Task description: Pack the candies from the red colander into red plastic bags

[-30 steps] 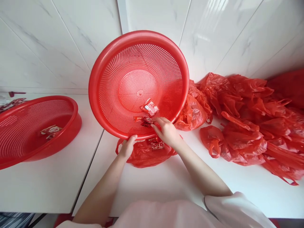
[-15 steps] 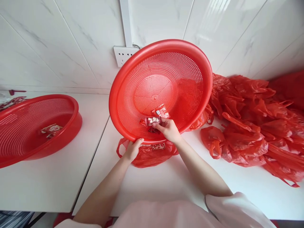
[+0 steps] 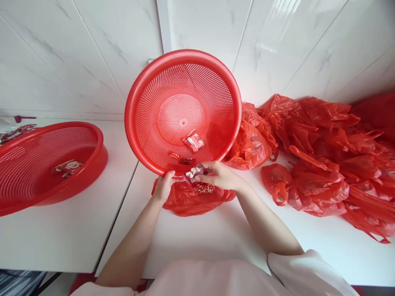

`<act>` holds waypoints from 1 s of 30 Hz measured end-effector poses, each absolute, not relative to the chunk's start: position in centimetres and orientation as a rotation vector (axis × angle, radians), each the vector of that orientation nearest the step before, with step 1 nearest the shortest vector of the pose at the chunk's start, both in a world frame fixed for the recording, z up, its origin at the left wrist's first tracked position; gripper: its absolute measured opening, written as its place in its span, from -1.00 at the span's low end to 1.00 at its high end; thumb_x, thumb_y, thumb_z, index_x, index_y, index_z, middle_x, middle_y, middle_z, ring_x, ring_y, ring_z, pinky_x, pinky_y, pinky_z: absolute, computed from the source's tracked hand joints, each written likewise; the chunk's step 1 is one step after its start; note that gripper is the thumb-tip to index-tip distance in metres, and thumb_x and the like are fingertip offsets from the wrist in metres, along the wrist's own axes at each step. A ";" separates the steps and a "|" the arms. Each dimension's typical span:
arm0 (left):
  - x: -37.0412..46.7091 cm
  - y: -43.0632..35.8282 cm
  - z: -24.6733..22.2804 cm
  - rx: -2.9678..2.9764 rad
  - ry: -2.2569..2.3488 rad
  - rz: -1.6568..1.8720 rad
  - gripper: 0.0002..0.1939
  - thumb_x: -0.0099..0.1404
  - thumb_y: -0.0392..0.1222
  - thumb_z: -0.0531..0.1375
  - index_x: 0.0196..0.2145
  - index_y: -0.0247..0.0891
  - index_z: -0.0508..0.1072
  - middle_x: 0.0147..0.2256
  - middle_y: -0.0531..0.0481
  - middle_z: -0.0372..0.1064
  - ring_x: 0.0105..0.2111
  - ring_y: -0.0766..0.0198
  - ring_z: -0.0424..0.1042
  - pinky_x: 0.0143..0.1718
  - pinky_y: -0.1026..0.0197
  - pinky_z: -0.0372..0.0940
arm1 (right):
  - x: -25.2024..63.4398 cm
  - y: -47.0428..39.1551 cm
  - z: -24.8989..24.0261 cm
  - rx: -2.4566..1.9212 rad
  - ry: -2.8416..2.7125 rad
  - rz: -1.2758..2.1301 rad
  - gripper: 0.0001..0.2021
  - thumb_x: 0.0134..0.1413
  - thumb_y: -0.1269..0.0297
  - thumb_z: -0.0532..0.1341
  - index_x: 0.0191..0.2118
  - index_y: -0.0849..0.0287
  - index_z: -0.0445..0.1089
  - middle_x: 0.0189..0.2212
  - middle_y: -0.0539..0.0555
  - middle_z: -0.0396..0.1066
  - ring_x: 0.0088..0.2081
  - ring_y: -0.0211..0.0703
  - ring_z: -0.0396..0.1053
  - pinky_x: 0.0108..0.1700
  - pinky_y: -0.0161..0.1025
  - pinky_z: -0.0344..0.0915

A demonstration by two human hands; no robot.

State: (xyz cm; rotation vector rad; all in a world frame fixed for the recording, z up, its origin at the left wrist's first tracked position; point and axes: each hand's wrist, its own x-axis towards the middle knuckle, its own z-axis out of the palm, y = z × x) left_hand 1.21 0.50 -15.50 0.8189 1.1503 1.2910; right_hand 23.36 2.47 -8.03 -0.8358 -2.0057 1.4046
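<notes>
A red perforated plastic basket (image 3: 183,55) is tilted toward me, its front rim gripped by my left hand (image 3: 164,187). Inside it lie a red-and-white wrapped packet (image 3: 193,140) and some small dark red wrapped pieces (image 3: 185,160). Between the fingers and thumb of my right hand (image 3: 217,176) is a dark red candy packet with white lettering (image 3: 194,174), at the basket's front rim. Below it spreads a red plastic bag (image 3: 188,203), with a patterned red-and-cream packet (image 3: 205,188) in its mouth.
Another red basket (image 3: 103,152) stands at left with a few packets (image 3: 68,167) inside. Filled red plastic bags (image 3: 321,164) are heaped along the right. A tiled wall (image 3: 200,24) rises behind the white table (image 3: 216,242), which has a dark seam (image 3: 115,218).
My right hand has brought the candy packet out of the basket, down over the front rim toward the bag. The tilted basket has shifted left with my left hand.
</notes>
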 end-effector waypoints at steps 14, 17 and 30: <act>2.7 -0.7 -14.2 0.818 0.962 1.161 -0.68 0.22 -0.09 0.19 -0.16 -0.33 0.54 -0.16 -0.16 0.53 -0.03 -0.08 0.46 -0.02 -0.15 0.38 | 21.6 3.1 -11.6 -1.177 -2.303 0.410 -0.59 0.25 0.13 0.14 0.12 0.25 0.30 0.06 0.30 0.36 0.05 0.07 0.35 0.08 0.02 0.28; 2.8 -0.7 -14.3 0.827 0.976 1.156 -0.69 0.20 -0.10 0.19 -0.17 -0.32 0.54 -0.17 -0.15 0.53 -0.03 -0.09 0.45 -0.03 -0.14 0.40 | 21.8 3.4 -11.8 -1.137 -2.224 0.629 -0.71 0.24 0.20 0.16 0.01 0.20 0.36 -0.13 0.18 0.46 -0.18 -0.10 0.44 -0.10 -0.18 0.34; 1.9 0.1 -14.6 0.777 0.958 1.245 -0.74 0.21 -0.15 0.18 -0.22 -0.38 0.51 -0.19 -0.13 0.51 -0.08 0.00 0.47 -0.09 -0.11 0.44 | 22.5 4.3 -11.9 -1.224 -1.778 0.902 -0.72 0.22 0.11 0.12 -0.15 0.18 0.46 -0.53 -0.03 0.43 -0.54 -0.28 0.29 -0.40 -0.34 0.20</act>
